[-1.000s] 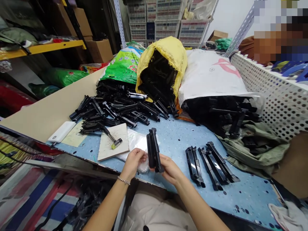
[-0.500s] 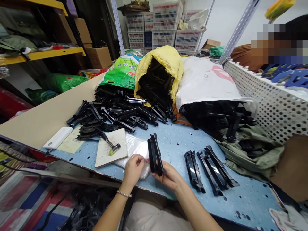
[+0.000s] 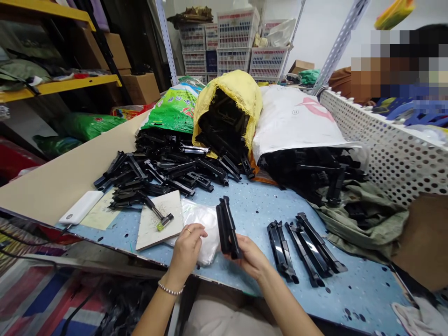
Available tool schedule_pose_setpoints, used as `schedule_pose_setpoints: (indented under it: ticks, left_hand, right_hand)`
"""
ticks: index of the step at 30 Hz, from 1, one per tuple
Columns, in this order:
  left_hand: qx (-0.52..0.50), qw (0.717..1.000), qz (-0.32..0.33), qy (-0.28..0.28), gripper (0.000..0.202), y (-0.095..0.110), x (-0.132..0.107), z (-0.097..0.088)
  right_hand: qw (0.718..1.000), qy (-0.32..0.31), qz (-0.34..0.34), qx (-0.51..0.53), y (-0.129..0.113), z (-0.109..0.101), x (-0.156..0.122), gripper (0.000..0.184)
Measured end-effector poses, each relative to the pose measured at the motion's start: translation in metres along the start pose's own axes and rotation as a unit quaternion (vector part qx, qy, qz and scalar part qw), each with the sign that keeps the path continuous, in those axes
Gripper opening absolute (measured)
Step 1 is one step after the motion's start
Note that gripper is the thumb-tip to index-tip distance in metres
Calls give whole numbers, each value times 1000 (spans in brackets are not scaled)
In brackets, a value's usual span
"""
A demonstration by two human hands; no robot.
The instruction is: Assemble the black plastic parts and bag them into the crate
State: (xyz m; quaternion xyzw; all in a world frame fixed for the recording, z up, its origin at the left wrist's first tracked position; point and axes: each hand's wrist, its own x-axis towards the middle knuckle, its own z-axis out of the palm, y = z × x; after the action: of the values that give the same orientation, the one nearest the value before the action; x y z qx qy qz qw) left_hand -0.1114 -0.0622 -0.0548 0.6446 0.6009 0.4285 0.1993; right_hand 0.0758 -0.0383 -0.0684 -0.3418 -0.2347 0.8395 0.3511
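Observation:
My right hand grips the near end of a long black plastic part, which points away from me over the blue table. My left hand rests with curled fingers on a stack of clear plastic bags just left of that part, pinching the top bag. Several similar black parts lie side by side to the right of my right hand.
A pile of black parts spills from green, yellow and white sacks at the back. A tile with a small hammer and a white power bank lie left. A perforated white panel stands right, a person behind it.
My left hand has slid forward onto the plastic bags and pinches them. The black part in my right hand has stayed almost in place. The camera has tilted slightly.

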Motion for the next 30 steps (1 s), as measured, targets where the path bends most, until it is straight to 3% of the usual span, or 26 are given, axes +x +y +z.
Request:
schedule_pose_setpoints:
  ticks: [4, 10, 15, 20, 23, 25, 28, 30]
  left_hand:
    - [112, 993, 0, -45, 32, 4, 6, -9]
    - [60, 996, -28, -52, 39, 5, 13, 4]
    - [-13, 995, -34, -95, 49, -2, 15, 6]
    - [-2, 990, 58, -132, 53, 4, 0, 2]
    - [-26, 974, 127, -184, 53, 20, -18, 5]
    - [-46, 972, 130, -192, 50, 29, -27, 8]
    - [-32, 990, 62, -120, 37, 30, -34, 10]
    - [12, 997, 32, -63, 34, 25, -34, 11]
  right_hand:
    - [1000, -15, 2, -9, -3, -9, -4, 31]
    - [995, 55, -77, -44, -13, -16, -33, 30]
    - [995, -30, 88, -37, 4, -24, -60, 19]
    - [989, -35, 123, 77, 25, -32, -38, 24]
    - [992, -21, 89, 82, 25, -25, -22, 28]
    - [999, 23, 20, 27, 23, -17, -17, 27]
    - [993, 91, -74, -15, 22, -6, -19, 30]
    - [990, 102, -89, 28, 21, -4, -24, 31]
